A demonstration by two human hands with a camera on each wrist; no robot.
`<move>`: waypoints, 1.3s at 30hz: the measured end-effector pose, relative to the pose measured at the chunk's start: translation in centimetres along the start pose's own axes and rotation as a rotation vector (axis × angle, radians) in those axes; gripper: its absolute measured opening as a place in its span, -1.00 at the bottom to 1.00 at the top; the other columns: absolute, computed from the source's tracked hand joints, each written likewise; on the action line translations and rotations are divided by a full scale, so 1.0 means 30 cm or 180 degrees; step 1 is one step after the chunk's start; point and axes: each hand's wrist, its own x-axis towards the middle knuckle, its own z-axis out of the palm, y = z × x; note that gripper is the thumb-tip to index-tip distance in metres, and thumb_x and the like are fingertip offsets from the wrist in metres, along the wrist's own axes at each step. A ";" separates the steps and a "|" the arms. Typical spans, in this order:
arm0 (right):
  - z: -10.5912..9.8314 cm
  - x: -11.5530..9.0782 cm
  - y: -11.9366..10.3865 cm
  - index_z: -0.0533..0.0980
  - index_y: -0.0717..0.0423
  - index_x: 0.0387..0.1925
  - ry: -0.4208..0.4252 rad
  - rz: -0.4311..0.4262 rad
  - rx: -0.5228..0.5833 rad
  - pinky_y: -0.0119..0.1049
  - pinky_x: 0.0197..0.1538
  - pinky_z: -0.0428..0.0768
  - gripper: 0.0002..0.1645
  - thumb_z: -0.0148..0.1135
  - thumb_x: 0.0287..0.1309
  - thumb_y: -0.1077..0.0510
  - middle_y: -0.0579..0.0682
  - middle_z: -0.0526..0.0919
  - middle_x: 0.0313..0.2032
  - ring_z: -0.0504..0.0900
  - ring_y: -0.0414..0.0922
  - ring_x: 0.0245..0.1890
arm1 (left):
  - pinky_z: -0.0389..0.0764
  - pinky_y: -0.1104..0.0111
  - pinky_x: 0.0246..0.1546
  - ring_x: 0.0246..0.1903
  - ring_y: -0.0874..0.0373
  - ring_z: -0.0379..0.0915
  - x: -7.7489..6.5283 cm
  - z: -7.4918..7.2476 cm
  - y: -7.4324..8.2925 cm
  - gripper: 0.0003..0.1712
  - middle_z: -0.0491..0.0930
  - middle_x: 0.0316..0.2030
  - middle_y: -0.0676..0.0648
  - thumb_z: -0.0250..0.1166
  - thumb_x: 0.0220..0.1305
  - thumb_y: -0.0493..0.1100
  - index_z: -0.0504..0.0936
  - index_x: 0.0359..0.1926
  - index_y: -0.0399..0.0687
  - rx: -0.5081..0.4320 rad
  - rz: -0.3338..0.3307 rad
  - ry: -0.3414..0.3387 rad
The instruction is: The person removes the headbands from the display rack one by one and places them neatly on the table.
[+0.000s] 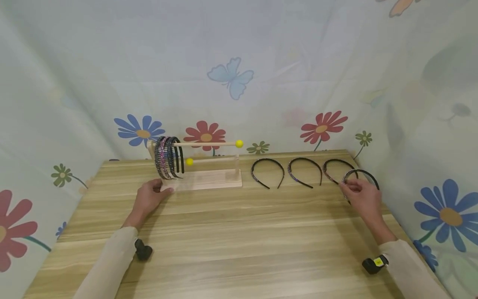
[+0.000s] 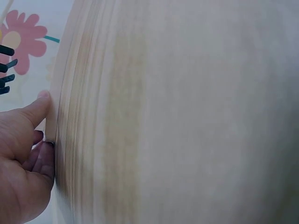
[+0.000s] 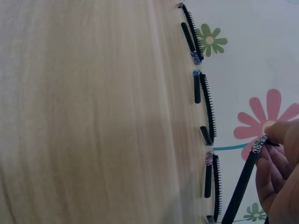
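Note:
My right hand [image 1: 363,200] pinches a black toothed headband [image 1: 367,171] between thumb and fingers, at the table's right end. In the right wrist view, silvery sparkle covers the held headband [image 3: 240,189] at the pinch, and its plain black end points down. My left hand [image 1: 149,198] grips the front left corner of a wooden headband stand [image 1: 209,181], with thumb and curled fingers at its base. Several sparkly headbands [image 1: 162,158] hang at the left on the stand's upper bar. Yellow balls [image 1: 239,143] cap the bars.
Three more headbands lie in a row along the back of the table [image 1: 239,241]: one [image 1: 268,159] right of the stand, one [image 1: 304,158] in the middle, one [image 1: 334,160] partly behind the held headband. A flowered curtain [image 1: 179,83] hangs behind the table and at both sides.

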 end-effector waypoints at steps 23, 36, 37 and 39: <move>0.018 -0.046 0.071 0.71 0.30 -0.14 -0.0464 0.0301 -0.0369 0.03 -0.20 0.58 -0.57 0.39 0.28 -0.04 0.21 0.78 -0.26 0.75 0.17 -0.25 | 0.42 0.21 -0.26 -0.29 0.00 0.37 -0.010 -0.006 -0.015 -0.52 0.59 -0.23 -0.19 0.39 0.35 0.11 0.62 -0.08 -0.25 -0.0002 -0.0086 -0.0059; 0.010 -0.060 0.097 0.70 0.37 -0.18 -0.0603 0.0223 -0.0278 -0.12 -0.35 0.59 -0.58 0.39 0.28 0.02 0.25 0.77 -0.31 0.75 0.13 -0.36 | 0.34 0.20 -0.33 -0.34 0.01 0.30 0.000 0.010 -0.013 -0.56 0.47 -0.35 -0.13 0.39 0.35 0.11 0.59 -0.16 -0.21 -0.0002 -0.0036 -0.0006; 0.010 -0.061 0.100 0.70 0.37 -0.19 -0.0598 0.0208 -0.0272 -0.14 -0.36 0.59 -0.59 0.40 0.28 0.02 0.24 0.77 -0.31 0.75 0.11 -0.37 | 0.33 0.19 -0.34 -0.35 0.01 0.30 0.000 0.010 -0.011 -0.57 0.46 -0.37 -0.13 0.39 0.35 0.11 0.58 -0.17 -0.21 -0.0002 -0.0031 -0.0004; 0.008 -0.061 0.107 0.71 0.36 -0.18 -0.0589 0.0200 -0.0252 -0.15 -0.37 0.59 -0.59 0.40 0.27 0.02 0.23 0.78 -0.32 0.75 0.08 -0.39 | 0.33 0.20 -0.34 -0.35 0.02 0.30 0.001 0.011 -0.008 -0.58 0.47 -0.37 -0.12 0.40 0.35 0.10 0.59 -0.18 -0.20 0.0007 -0.0020 0.0006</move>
